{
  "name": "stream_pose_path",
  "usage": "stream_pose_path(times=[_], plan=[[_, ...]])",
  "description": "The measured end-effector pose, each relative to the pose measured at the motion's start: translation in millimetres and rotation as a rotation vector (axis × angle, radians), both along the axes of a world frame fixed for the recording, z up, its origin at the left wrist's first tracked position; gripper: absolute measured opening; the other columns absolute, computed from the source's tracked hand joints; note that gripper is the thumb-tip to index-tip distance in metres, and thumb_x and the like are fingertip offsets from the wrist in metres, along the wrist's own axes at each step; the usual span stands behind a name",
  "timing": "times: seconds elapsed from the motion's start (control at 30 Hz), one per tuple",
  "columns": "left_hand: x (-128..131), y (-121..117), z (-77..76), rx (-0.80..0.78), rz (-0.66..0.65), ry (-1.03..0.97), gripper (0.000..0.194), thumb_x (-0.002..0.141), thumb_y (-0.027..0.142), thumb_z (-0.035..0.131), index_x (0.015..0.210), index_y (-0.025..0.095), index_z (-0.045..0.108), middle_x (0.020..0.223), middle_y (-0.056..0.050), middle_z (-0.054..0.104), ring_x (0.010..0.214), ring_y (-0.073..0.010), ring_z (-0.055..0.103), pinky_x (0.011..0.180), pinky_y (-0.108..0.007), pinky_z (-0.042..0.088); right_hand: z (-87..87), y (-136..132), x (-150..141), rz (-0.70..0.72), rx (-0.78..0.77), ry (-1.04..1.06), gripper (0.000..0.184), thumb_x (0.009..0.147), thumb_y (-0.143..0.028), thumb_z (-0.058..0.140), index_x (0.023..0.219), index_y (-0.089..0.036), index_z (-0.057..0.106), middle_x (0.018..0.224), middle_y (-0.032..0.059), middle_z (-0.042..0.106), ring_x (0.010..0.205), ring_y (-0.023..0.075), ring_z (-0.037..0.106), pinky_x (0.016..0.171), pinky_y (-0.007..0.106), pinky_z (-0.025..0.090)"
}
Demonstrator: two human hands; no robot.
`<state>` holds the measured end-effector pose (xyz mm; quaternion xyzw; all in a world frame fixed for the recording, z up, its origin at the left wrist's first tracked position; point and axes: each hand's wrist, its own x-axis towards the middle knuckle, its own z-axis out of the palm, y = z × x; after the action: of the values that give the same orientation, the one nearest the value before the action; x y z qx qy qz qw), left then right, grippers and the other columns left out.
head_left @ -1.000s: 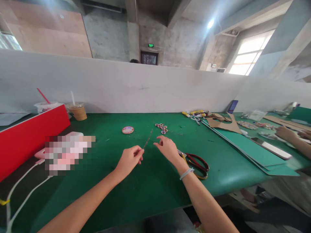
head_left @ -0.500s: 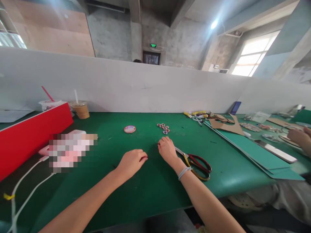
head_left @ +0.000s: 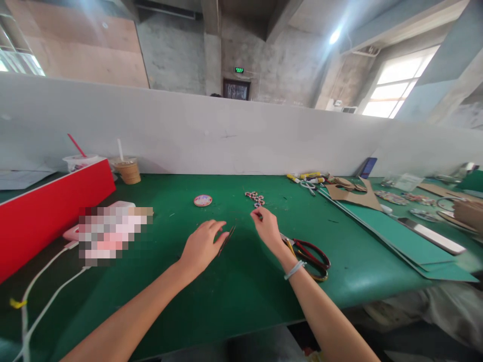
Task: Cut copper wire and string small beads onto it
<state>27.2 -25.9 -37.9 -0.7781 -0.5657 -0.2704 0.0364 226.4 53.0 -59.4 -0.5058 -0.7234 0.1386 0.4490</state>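
Note:
My left hand (head_left: 202,246) hovers over the green table with thumb and index finger apart. Against the thumb tip is a thin dark strand-like thing (head_left: 226,240), slanting up to the right; whether it is gripped or only touching is unclear. To the right, my right hand (head_left: 267,229) has its fingertips pinched together, and anything between them is too small to make out. Just beyond it lies a cluster of small patterned beads (head_left: 254,198). Scissors (head_left: 311,254) with red and yellow handles rest beside my right wrist, partly hidden by it. A small round patterned disc (head_left: 203,200) lies farther back.
On the left are a red panel (head_left: 56,213), a blurred pink item with white cables (head_left: 49,306) and a drink cup (head_left: 128,171). Green boards (head_left: 392,231), cardboard (head_left: 354,193), markers (head_left: 309,177) and a phone (head_left: 432,235) lie right. Another person's blurred hand (head_left: 468,211) is at the far right.
My left thumb and index finger have spread from a closed pinch, and the thin dark strand now shows beside the thumb. My right hand has turned and shifted slightly right, still pinched.

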Motion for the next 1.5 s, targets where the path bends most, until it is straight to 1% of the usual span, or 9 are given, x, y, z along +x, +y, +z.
stream_pose_path(times=[0.1,0.2,0.37,0.53,0.8,0.9,1.1,1.23,1.5], plan=[[-3,2,3.8,0.221,-0.025,0.016,0.035,0.088,0.025,0.051,0.123,0.021,0.052,0.112,-0.008,0.058,0.108,-0.0244,0.051,0.092,-0.039,0.043,1.2,-9,-11,0.195,-0.062,0.068,0.012,0.080,-0.022,0.051,0.072,-0.019,0.060,0.069,0.0008,0.062,0.063,0.0145,0.054,0.060,0.024,0.039],[-6,4,5.7,0.249,-0.017,0.067,0.036,0.089,0.022,0.050,0.125,0.022,0.052,0.111,-0.008,0.056,0.104,-0.0246,0.050,0.090,-0.040,0.044,3.9,-16,-17,0.309,-0.093,0.082,0.013,0.080,-0.025,0.053,0.072,-0.019,0.061,0.068,-0.0003,0.061,0.061,0.0132,0.052,0.058,0.022,0.037],[-12,6,3.9,0.170,0.012,0.106,0.025,0.092,0.022,0.043,0.102,0.020,0.066,0.087,-0.006,0.061,0.086,-0.0214,0.054,0.080,-0.036,0.045,8.3,-18,-13,0.315,-0.133,0.140,0.014,0.079,-0.028,0.054,0.071,-0.019,0.061,0.067,-0.0007,0.061,0.059,0.0130,0.050,0.057,0.024,0.036],[-13,7,5.0,0.153,0.024,0.106,0.025,0.092,0.025,0.042,0.095,0.021,0.067,0.086,-0.005,0.063,0.086,-0.0209,0.057,0.075,-0.032,0.044,9.1,-15,-10,0.309,-0.212,0.255,0.015,0.078,-0.032,0.056,0.070,-0.020,0.059,0.063,-0.0012,0.058,0.054,0.0128,0.048,0.055,0.025,0.036],[-7,0,2.4,0.002,0.109,0.040,0.028,0.092,0.037,0.040,0.090,0.024,0.065,0.071,0.000,0.070,0.060,-0.0175,0.062,0.053,-0.026,0.035,17.5,-15,-6,0.494,-0.544,0.904,0.027,0.069,-0.036,0.069,0.060,-0.017,0.054,0.059,-0.0014,0.053,0.058,0.0116,0.051,0.050,0.023,0.036],[-3,-1,1.9,0.004,0.037,-0.009,0.030,0.093,0.038,0.040,0.088,0.022,0.064,0.070,-0.001,0.069,0.061,-0.0164,0.062,0.056,-0.025,0.037,20.0,-17,-2,0.562,-0.641,1.058,0.028,0.068,-0.036,0.072,0.061,-0.016,0.055,0.061,-0.0021,0.051,0.063,0.0111,0.054,0.050,0.021,0.035],[-1,0,1.1,0.056,-0.029,-0.071,0.026,0.093,0.034,0.041,0.093,0.022,0.064,0.089,-0.003,0.071,0.080,-0.0187,0.065,0.071,-0.027,0.044,13.4,-19,-6,0.625,-0.743,0.944,0.030,0.072,-0.042,0.069,0.079,-0.013,0.068,0.071,0.0045,0.065,0.066,0.0118,0.059,0.054,0.021,0.040],[-2,-1,1.1,0.030,0.030,-0.047,0.028,0.093,0.036,0.040,0.093,0.023,0.065,0.086,-0.003,0.071,0.077,-0.0187,0.065,0.069,-0.027,0.045,11.3,-23,-12,0.681,-0.732,0.851,0.027,0.070,-0.037,0.072,0.084,-0.014,0.072,0.077,0.0059,0.068,0.071,0.0130,0.062,0.055,0.021,0.041],[1,-1,-3.3,0.036,-0.038,-0.017,0.023,0.092,0.029,0.043,0.094,0.022,0.064,0.085,-0.003,0.067,0.081,-0.0188,0.062,0.071,-0.028,0.045,17.1,-37,-21,0.744,-0.733,0.696,0.026,0.068,-0.034,0.072,0.087,-0.017,0.073,0.072,0.0035,0.068,0.067,0.0129,0.061,0.053,0.021,0.040]])
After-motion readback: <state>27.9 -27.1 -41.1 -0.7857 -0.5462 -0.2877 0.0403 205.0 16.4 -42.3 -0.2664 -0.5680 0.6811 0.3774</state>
